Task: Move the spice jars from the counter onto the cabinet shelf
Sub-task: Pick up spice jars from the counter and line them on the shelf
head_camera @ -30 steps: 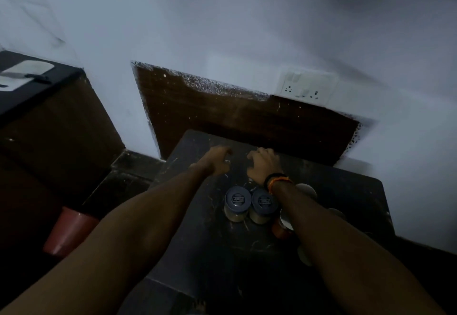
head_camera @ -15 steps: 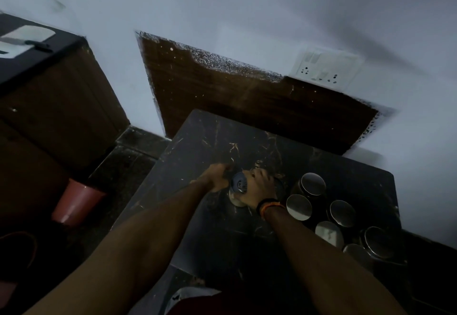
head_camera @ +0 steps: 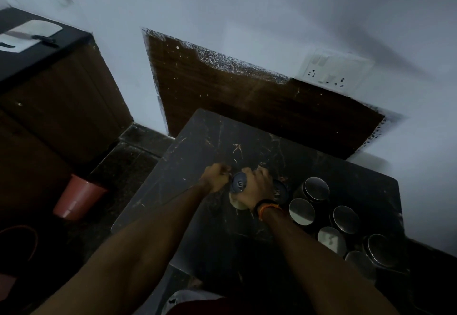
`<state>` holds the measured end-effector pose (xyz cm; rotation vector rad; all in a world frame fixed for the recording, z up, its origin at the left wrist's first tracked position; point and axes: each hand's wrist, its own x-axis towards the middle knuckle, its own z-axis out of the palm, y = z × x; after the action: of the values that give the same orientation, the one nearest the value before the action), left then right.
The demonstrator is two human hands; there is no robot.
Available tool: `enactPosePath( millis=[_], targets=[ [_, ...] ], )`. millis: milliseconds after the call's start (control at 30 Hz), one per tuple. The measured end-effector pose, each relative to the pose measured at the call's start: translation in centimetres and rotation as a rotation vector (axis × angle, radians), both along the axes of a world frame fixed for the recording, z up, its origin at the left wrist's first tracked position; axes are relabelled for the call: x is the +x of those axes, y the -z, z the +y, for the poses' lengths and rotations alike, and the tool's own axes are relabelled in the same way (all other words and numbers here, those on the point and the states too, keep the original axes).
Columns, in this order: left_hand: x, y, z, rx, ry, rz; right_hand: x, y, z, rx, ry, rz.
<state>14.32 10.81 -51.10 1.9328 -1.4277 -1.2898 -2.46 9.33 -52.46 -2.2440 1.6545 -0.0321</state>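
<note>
Fingers point(head_camera: 257, 178) over jar lid point(head_camera: 239, 184) (dim)

Two blue-lidded jars point(head_camera: 239, 184), six steel tins point(head_camera: 316, 189).

Dim home kitchen corner, dark marble-topped table point(head_camera: 202, 141) against a white wall, a cluster of steel-lidded spice jars point(head_camera: 316, 188), a wall socket panel point(head_camera: 331, 72), wood-fronted cabinet point(head_camera: 61, 101) with a knife point(head_camera: 29, 37) on a cutting board point(head_camera: 37, 30), a reddish bucket point(head_camera: 79, 198) on the floor
</note>
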Motion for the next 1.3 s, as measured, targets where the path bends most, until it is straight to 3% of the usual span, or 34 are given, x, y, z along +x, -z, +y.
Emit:
enactPosePath(
  millis=[133,233,367,500,600,700,1067,1300],
  targets=[
    [0.6,-0.7,-0.5,-0.084,-0.079,0.047,0.5,-2.1,-0.5,-0.034,0.077,-0.147],
    [0.7,-1.8,-0.8,-0.114,-0.194,0.188,0.4,-4.5,-1.2,0.007,0.110,-0.263],
    [-0.4,-4.3,-1.3,0.017,-0.393,0.611,-0.3,-8.5,-2.9,0.048,0.162,-0.509],
    [-1.5,-6.1,-1.6,0.191,-0.402,0.955,-1.8,-12.2,-3.9,0.097,0.131,-0.740],
    [-2.2,-7.4,-2.0,0.235,-0.379,1.264,-3.0,-14.6,-4.7,0.104,0.094,-0.885],
    [-2.7,-8.7,-2.4,0.235,-0.308,1.438,-4.1,-16.8,-5.6,0.109,0.046,-1.035],
    [-6.0,-16.8,-4.9,-0.104,-0.171,1.595,-5.8,-25.9,-8.0,-0.013,-0.002,-1.313],
    [-7.1,-22.0,-5.6,-0.428,-0.120,1.456,-5.9,-29.9,-8.8,-0.132,0.060,-1.393]
  ],
)
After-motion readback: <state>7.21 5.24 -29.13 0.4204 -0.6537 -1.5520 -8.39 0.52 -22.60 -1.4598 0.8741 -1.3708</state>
